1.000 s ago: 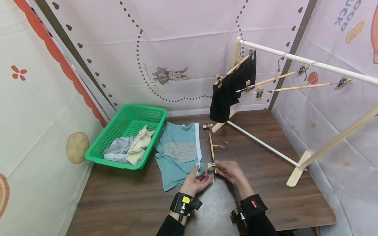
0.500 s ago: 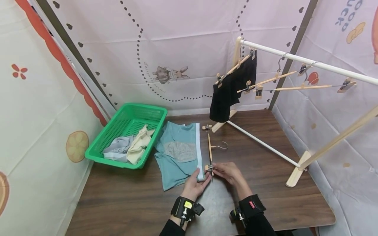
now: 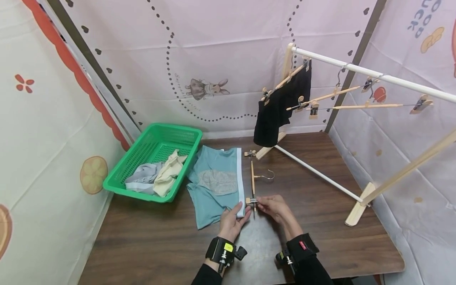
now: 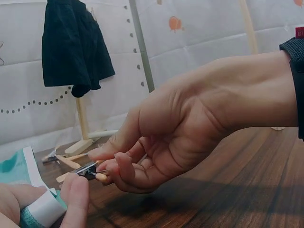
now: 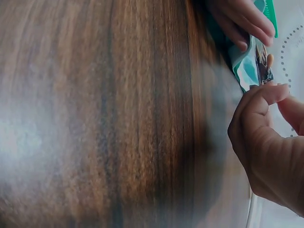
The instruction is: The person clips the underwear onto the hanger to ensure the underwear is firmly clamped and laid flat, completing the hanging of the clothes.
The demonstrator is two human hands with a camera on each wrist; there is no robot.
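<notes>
Right hand (image 3: 271, 206) pinches the near clip (image 3: 251, 201) of the hanger (image 3: 253, 179) lying on the table (image 3: 320, 190); left hand (image 3: 232, 221) grips the teal shorts' (image 3: 213, 186) waistband corner beside it; best to feed the band fully between the opened jaws before letting go.

Partial blue lettering (image 3: 424, 14) on the right backdrop sheet (image 3: 402, 130) reads roughly "OO" above "UCK", cut off by the frame edge; nothing else is legible.

Teal shorts (image 3: 215, 184) flat on desk, white waistband corner at the fingers; wooden clip hanger (image 3: 253, 179) lies just beside, near clip pinched.
</notes>
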